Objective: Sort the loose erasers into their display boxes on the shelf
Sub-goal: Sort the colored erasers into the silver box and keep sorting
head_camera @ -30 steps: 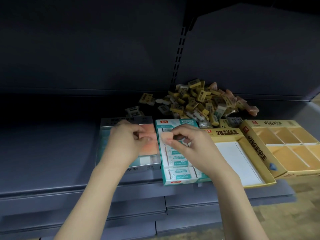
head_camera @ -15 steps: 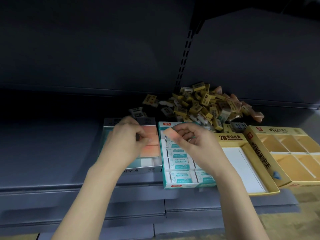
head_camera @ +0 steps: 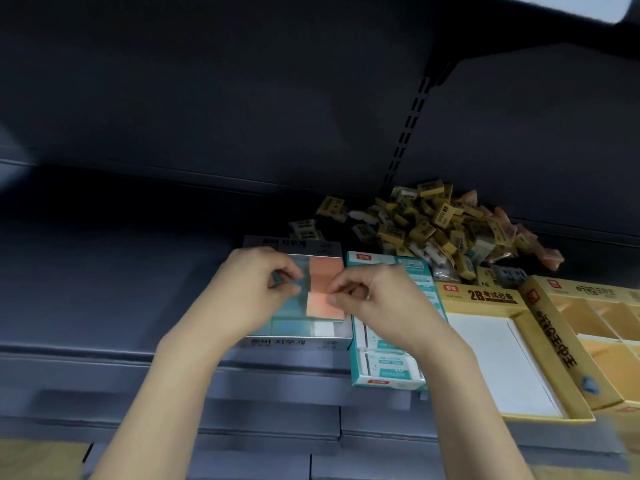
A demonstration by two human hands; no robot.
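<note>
I have both hands over the silver display box at the shelf front. My right hand pinches a peach eraser between thumb and forefinger, right above the box's peach column, long axis running across the box as far as I can tell. My left hand pinches something small and teal, an eraser or the box edge; I cannot tell which. The drop is straight down. The loose eraser pile sits behind, nearer my right hand.
</note>
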